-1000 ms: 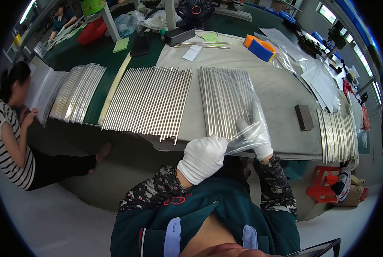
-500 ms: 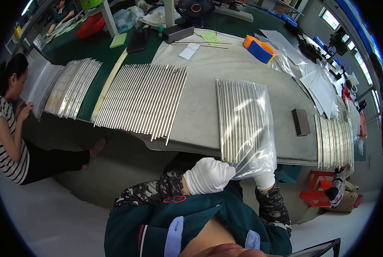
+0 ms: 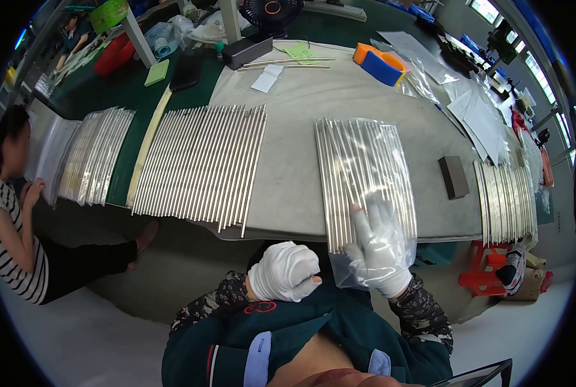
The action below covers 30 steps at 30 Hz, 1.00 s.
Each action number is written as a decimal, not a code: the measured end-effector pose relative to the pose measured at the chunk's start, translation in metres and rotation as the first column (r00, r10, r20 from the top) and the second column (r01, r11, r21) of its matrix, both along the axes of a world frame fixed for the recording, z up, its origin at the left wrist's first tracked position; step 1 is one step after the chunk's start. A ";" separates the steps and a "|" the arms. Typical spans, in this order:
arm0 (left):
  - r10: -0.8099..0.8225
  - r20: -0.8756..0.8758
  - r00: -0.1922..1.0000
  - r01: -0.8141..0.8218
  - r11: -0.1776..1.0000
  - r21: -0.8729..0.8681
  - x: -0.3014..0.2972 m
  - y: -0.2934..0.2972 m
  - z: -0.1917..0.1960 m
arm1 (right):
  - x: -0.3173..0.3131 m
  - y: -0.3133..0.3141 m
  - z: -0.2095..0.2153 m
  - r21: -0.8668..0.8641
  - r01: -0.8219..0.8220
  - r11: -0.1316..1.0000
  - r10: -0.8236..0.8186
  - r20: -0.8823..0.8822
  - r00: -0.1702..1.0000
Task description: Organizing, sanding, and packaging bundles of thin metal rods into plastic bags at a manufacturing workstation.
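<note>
A clear plastic bag (image 3: 391, 155) with a row of slim silver metal rods (image 3: 339, 187) lies on the cloth-covered table, its lower end hanging past the front edge. My right hand (image 3: 378, 248), in a white glove with bare fingertips, is spread flat over the lower right of the rods. Film glare crosses its fingers; whether the hand is inside the bag I cannot tell. Left of the bag's lower end, my left hand (image 3: 284, 271), gloved too, is curled into a fist in front of the table, apart from the bag, with nothing visible in it.
Loose rods (image 3: 197, 168) lie in a wide row to the left, beside bagged rods (image 3: 97, 155). Further right are a dark block (image 3: 453, 177) and another rod bundle (image 3: 506, 203). An orange-and-blue tape roll (image 3: 381, 64) sits behind. A seated person (image 3: 10, 206) works at far left.
My left hand has let go of the bag's lower end and drawn left and down. My right hand has moved up over the rods, its fingers spread. The view has shifted slightly.
</note>
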State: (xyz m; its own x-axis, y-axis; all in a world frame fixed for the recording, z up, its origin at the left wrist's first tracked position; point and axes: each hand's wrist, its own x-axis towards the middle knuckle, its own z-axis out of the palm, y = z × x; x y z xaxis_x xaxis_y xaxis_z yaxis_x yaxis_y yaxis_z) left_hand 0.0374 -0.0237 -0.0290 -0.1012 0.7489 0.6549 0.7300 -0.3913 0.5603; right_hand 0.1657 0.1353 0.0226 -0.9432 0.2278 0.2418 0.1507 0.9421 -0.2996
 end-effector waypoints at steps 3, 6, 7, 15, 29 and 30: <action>0.225 0.054 0.973 -0.224 0.974 -0.026 -0.014 0.005 0.006 | -0.014 -0.019 0.001 0.014 -0.162 0.987 0.161 0.017 0.987; 0.193 -0.002 0.981 -0.191 0.968 -0.166 -0.026 0.026 0.020 | -0.017 -0.017 0.003 -0.009 -0.221 0.975 0.221 0.088 0.971; 0.197 -0.002 0.980 -0.194 0.967 -0.167 -0.026 0.033 0.021 | -0.016 -0.015 0.001 0.027 -0.255 0.967 0.253 0.046 0.966; 0.023 -0.364 0.931 -0.186 0.889 -0.418 -0.017 0.062 0.019 | 0.009 -0.003 0.003 0.082 -0.058 0.995 0.046 0.141 0.989; 0.007 -0.439 0.898 -0.221 0.872 -0.436 -0.014 0.053 0.021 | 0.017 -0.004 -0.001 -0.026 -0.136 0.990 0.136 0.000 0.991; -0.013 -0.425 0.905 -0.197 0.874 -0.445 -0.013 0.058 0.018 | 0.019 -0.005 -0.003 -0.011 -0.060 0.998 0.060 -0.031 0.998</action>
State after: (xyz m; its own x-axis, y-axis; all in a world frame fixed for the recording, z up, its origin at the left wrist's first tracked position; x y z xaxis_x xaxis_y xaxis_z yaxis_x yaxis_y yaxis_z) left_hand 0.0248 0.0343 -0.0105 0.0079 0.9741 0.2259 0.9489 -0.0786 0.3056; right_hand 0.1851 0.1302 0.0192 -0.9476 0.1740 0.2680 0.0846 0.9454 -0.3147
